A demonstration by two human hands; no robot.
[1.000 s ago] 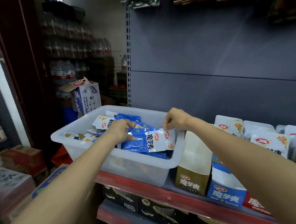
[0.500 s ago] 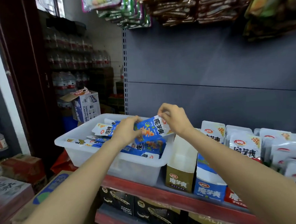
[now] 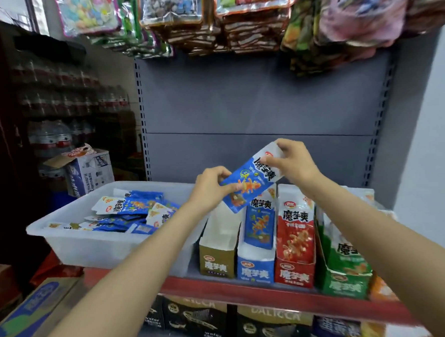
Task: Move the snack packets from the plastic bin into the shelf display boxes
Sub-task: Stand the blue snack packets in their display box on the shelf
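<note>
- At the left of the frame, a translucent white plastic bin (image 3: 72, 245) sits on the red-edged metal shelf (image 3: 223, 289); inside it lies a loose heap of blue and white snack packets (image 3: 130, 213), flat and overlapping.
- Just right of the bin stands a row of upright cardboard display boxes: a gold display box (image 3: 216, 262), whose visible front part shows only bare white card; a blue display box (image 3: 256, 269) with a blue packet upright in it; a red display box (image 3: 294, 274) with red packets; a green display box (image 3: 344, 286) near the right, its contents partly hidden by the right forearm.
- In the upper part of the frame, colourful hanging snack bags (image 3: 233, 16) crowd the top of the grey back panel (image 3: 251, 101); at the lower left lies a brown cardboard carton with blue print (image 3: 30, 318); on the shelf below stand dark boxes with gold lettering (image 3: 199, 323).
- The left forearm crosses the bin's right corner and hides part of its wall.
- At centre frame, a single blue snack packet with a white top (image 3: 251, 182) hangs tilted in the air, above the gold and blue boxes; the left hand (image 3: 209, 190) pinches its lower left edge between thumb and fingers; the right hand (image 3: 294, 164) pinches its white upper end.
</note>
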